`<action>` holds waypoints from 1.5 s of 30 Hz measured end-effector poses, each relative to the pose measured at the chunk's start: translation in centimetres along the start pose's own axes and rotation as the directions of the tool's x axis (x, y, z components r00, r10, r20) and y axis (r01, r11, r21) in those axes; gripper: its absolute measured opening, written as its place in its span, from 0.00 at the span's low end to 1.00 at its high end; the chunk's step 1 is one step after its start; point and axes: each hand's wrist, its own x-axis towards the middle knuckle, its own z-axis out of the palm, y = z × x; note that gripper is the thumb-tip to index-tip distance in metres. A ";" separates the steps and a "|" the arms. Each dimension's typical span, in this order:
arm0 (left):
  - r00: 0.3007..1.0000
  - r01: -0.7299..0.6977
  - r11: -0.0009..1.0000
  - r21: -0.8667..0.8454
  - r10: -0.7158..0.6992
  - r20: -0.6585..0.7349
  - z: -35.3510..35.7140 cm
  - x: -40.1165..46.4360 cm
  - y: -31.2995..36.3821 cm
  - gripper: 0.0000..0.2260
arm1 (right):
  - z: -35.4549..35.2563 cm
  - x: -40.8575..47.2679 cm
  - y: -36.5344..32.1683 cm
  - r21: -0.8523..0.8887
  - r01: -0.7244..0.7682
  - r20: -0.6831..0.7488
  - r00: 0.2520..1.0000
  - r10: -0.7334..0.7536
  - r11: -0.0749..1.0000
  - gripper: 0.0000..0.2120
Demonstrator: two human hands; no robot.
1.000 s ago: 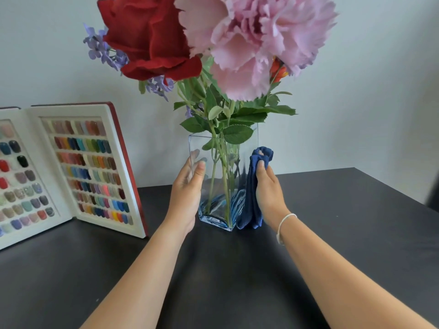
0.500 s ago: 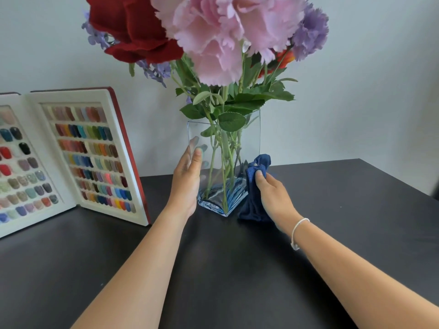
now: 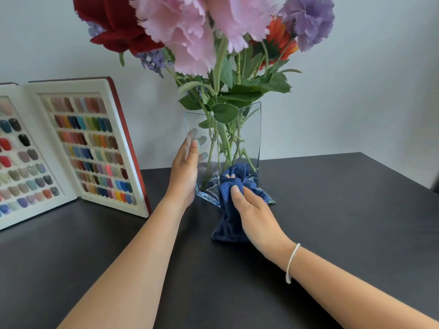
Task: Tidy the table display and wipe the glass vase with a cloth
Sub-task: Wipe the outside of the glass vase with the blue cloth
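Glass vase (image 3: 247, 138) mid-table, hands (image 3: 184, 176) flanking, cloth (image 3: 229, 217) at base

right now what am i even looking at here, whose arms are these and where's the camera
No machine here: these are a person's two bare arms, filmed by one camera worn on their head, looking forward and down. That is why the arms reach in from the bottom edge.

On the black table stands a square glass vase full of flowers. The left hand lies flat against the vase's left side, steadying it. The right hand grips a dark blue cloth and presses it against the bottom of the vase, wiping the glass. A white bracelet sits on that wrist.

To the left, an open display book of coloured nail samples stands propped up.
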 end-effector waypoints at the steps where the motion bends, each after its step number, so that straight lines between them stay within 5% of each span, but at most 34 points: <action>1: 1.000 0.003 1.000 -0.002 -0.003 -0.001 -0.1 0.1 0.0 0.10 | -0.3 0.1 -0.2 0.028 -0.021 -0.003 1.000 0.021 0.999 0.16; 6: 1.000 0.015 0.999 -0.047 -0.014 0.007 -0.2 0.1 -0.1 0.11 | -4.1 1.3 -2.1 0.508 -0.181 -0.074 0.965 0.253 0.842 0.13; 10: 0.999 0.038 0.997 -0.065 -0.038 0.002 -0.1 0.0 0.0 0.15 | -9.5 2.3 -4.7 0.655 -0.050 -0.291 0.904 0.313 0.754 0.14; 15: 0.998 0.059 0.996 -0.065 -0.061 -0.022 0.1 0.0 -0.1 0.14 | -11.4 3.7 -5.6 0.522 0.006 -0.493 0.818 0.295 0.853 0.12; 19: 0.998 0.062 0.996 -0.061 -0.063 -0.014 0.1 -0.2 -0.7 0.20 | -7.0 5.5 -3.1 0.123 -0.115 -0.454 0.877 0.159 0.986 0.17; 22: 0.999 0.047 0.999 -0.022 -0.047 0.007 0.1 -0.6 -1.5 0.27 | -3.7 5.8 -1.3 -0.126 -0.143 -0.353 0.931 0.090 0.982 0.23; 28: 0.999 0.035 0.999 0.006 -0.035 0.030 0.2 -1.1 -2.2 0.37 | -2.5 6.1 -0.2 -0.125 -0.175 -0.298 0.946 0.131 0.977 0.23; 35: 0.998 0.038 0.999 -0.002 -0.038 0.040 0.3 -1.2 -2.2 0.38 | -1.9 6.0 -0.6 -0.341 -0.213 -0.241 0.961 0.134 0.916 0.23; 45: 0.999 0.032 0.999 0.000 -0.032 0.033 0.2 -1.1 -2.6 0.31 | -0.5 3.6 0.0 -0.422 -0.169 -0.181 0.978 0.100 0.891 0.22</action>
